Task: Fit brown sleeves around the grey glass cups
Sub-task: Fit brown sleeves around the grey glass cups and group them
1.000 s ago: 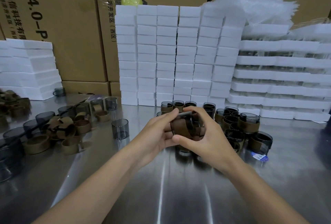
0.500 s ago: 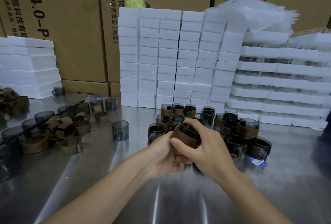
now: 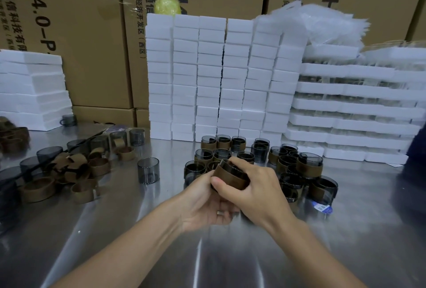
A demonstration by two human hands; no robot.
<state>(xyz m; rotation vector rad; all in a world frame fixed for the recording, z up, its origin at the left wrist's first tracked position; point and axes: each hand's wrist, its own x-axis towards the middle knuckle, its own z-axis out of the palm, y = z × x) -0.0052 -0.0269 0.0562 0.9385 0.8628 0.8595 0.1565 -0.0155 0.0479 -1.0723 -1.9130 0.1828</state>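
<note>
A grey glass cup wrapped in a brown sleeve (image 3: 230, 176) is held tilted above the steel table, near its middle. My right hand (image 3: 255, 192) grips it from the right, thumb across the sleeve and fingers over the rim. My left hand (image 3: 205, 204) cups it from below and the left. Behind it stands a cluster of sleeved cups (image 3: 299, 168). A bare grey cup (image 3: 148, 170) stands alone to the left. Loose brown sleeves (image 3: 78, 172) lie in a heap further left among more bare cups (image 3: 49, 153).
White foam blocks (image 3: 219, 80) are stacked at the back, with foam trays (image 3: 350, 112) to the right and another stack (image 3: 32, 89) at the left. Cardboard boxes (image 3: 92, 34) stand behind. A blue-and-white label (image 3: 321, 207) lies on the steel table (image 3: 230, 262).
Both hands have lowered the sleeved cup toward the table and tilted it. The left hand has shifted from the cup's side to underneath it.
</note>
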